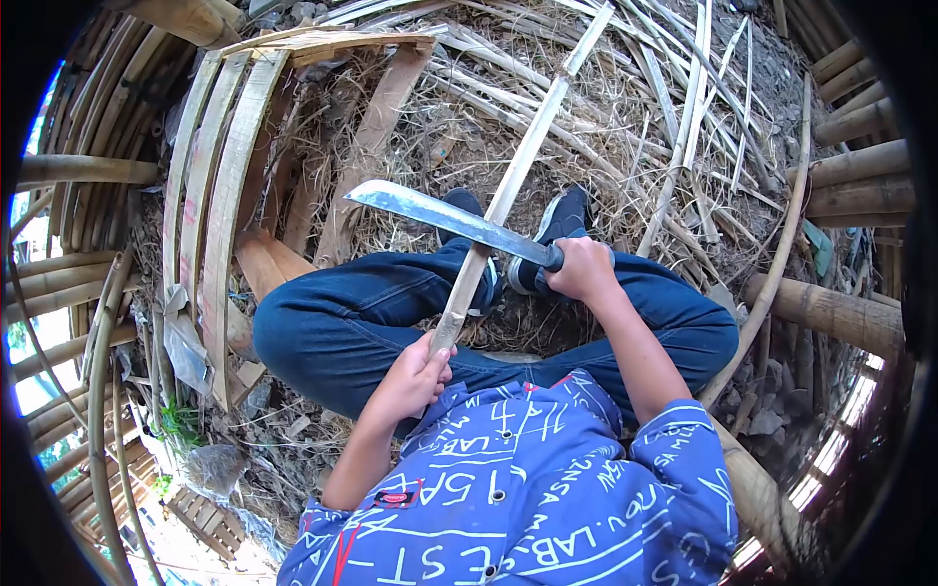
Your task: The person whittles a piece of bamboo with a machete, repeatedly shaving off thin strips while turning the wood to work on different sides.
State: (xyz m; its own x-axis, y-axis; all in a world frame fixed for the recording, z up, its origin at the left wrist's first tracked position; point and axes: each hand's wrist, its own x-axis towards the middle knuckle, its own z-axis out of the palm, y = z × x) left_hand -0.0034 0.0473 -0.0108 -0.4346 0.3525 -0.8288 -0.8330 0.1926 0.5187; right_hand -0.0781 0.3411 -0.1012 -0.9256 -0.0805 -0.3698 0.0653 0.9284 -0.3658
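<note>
My left hand [407, 385] is closed around the near end of a long split bamboo strip [527, 153], which runs up and away from my lap past my shoes. In my right hand [580, 270] is the dark handle of a machete [445, 214], gripped in a fist. Its broad blade points left and lies across the strip, overlapping it in this view a little above my knees. Both legs are folded out to the sides in blue jeans, with my dark shoes [564, 212] on either side of the strip.
A wooden slatted crate [234, 166] stands at the left. Bamboo strips [696, 88] and shavings [430, 146] litter the ground ahead. Thick bamboo poles [831, 313] line the right, a bamboo lattice [88, 176] the left. Crumpled plastic [188, 342] lies beside the crate.
</note>
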